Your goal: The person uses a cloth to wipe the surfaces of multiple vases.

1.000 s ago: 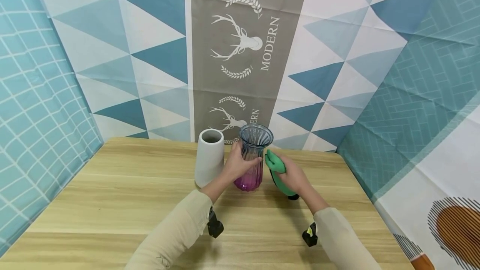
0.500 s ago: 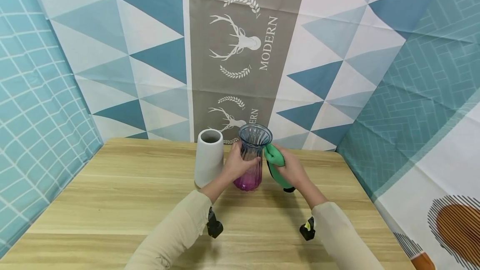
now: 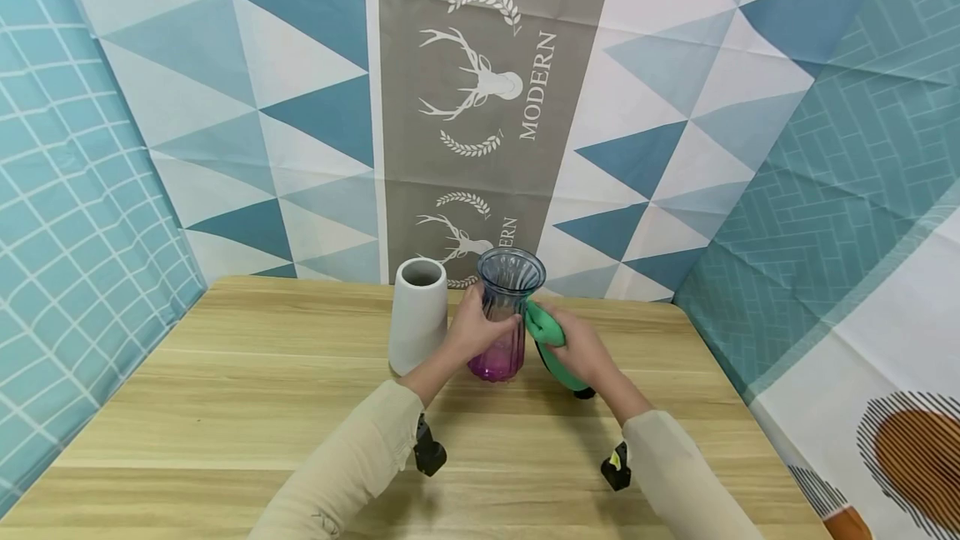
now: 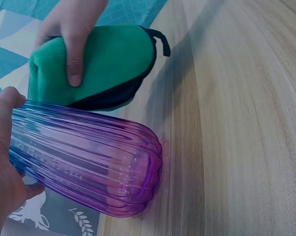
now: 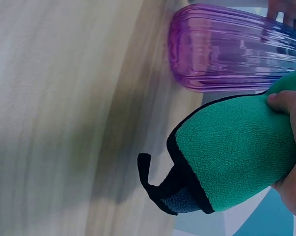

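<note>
A ribbed glass vase (image 3: 508, 348), blue at the flared rim and purple-pink at the base, stands upright near the table's back edge. My left hand (image 3: 474, 327) grips its upper body, with thumb and fingers around it, as the left wrist view shows. On the vase's right, my right hand (image 3: 581, 344) pinches a folded green cloth (image 5: 231, 147) with black edging and a black hanging loop. The cloth's bunched upper end (image 3: 543, 325) lies against the vase just below the rim, while its lower part hangs down. My right thumb presses on the green side.
A white tapered vase (image 3: 418, 319) stands close on the left, beside my left hand. The wooden table (image 3: 225, 407) reaches to a patterned backdrop (image 3: 315, 107) behind the vases. A small black device (image 3: 430, 447) sits at each wrist.
My right hand with the cloth has moved in toward the glass vase, up and then slightly down along its side. The left hand and both vases stay put.
</note>
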Demonstrator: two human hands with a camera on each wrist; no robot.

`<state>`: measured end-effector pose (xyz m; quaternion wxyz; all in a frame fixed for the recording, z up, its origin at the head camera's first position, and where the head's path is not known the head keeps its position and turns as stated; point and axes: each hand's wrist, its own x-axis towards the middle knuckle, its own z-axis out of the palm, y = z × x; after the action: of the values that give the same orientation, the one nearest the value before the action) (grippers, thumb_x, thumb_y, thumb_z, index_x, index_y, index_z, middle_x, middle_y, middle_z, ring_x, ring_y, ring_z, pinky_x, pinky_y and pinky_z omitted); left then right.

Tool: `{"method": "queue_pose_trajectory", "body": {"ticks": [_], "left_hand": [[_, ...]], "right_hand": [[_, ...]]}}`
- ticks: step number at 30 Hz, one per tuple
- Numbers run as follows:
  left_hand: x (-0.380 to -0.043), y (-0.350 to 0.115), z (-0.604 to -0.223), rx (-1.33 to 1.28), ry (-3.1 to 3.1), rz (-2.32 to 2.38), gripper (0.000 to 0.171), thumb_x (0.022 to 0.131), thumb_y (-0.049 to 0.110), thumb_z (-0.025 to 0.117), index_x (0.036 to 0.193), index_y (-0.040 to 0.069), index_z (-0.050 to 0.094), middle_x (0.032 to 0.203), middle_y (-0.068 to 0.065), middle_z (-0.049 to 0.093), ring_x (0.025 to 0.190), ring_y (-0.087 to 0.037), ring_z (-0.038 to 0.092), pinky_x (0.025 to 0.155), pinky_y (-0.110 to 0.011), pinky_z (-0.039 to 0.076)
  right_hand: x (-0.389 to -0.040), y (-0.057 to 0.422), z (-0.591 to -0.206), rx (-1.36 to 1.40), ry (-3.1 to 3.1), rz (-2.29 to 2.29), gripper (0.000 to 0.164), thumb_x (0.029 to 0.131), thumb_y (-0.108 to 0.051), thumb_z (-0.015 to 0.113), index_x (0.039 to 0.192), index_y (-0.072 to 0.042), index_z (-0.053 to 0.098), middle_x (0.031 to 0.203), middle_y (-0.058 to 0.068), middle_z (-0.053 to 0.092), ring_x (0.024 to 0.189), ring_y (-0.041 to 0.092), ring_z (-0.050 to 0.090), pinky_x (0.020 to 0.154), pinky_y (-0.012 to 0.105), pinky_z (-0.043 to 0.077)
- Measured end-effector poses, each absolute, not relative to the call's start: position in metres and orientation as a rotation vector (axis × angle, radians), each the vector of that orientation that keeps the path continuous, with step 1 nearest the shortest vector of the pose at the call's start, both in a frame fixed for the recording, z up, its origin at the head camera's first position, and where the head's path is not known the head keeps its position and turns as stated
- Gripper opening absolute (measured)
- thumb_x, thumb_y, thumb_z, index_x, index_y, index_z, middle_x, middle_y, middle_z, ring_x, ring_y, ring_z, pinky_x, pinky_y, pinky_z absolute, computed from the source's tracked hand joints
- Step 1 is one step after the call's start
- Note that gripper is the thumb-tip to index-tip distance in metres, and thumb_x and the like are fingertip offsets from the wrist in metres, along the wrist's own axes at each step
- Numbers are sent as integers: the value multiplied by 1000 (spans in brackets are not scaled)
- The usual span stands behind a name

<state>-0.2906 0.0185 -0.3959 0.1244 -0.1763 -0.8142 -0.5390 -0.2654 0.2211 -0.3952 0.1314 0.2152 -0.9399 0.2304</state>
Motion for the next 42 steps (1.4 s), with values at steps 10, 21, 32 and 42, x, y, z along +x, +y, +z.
{"method": "queue_pose_trajectory", "body": {"ticks": [10, 21, 32, 42], "left_hand": [[-290, 19, -395, -501, -2389, -1573, 69, 76, 22, 75, 133, 1, 41, 126, -18, 48, 121, -31, 48, 106, -44, 38], [-291, 18, -397, -506, -2392, -1602, 78, 76, 32, 76, 137, 3, 35, 133, -17, 46, 126, -30, 46, 108, -44, 36], [-287, 18, -394, -425, -2415, -1634, 80, 75, 38, 77, 134, 6, 33, 133, -19, 49, 128, -32, 45, 107, -47, 36], [-289, 18, -394, -442, -2404, -1605, 75, 77, 33, 75, 132, 3, 34, 130, -19, 52, 125, -31, 48, 106, -45, 38]], "right_hand": [[-264, 226, -412, 655, -2814, 599, 55, 87, -9, 65, 138, -11, 46, 132, 13, 55, 117, 34, 54, 95, 51, 45], [-261, 228, -416, 622, -2881, 554, 54, 87, -8, 64, 137, -10, 46, 133, 15, 54, 119, 34, 53, 95, 52, 45], [-262, 229, -403, 539, -2803, 667, 55, 89, -10, 61, 141, -16, 43, 134, 15, 53, 118, 37, 54, 94, 55, 45], [-268, 222, -381, 539, -2618, 869, 56, 87, -6, 62, 140, -9, 43, 137, 18, 50, 123, 37, 49, 100, 55, 41]]}}
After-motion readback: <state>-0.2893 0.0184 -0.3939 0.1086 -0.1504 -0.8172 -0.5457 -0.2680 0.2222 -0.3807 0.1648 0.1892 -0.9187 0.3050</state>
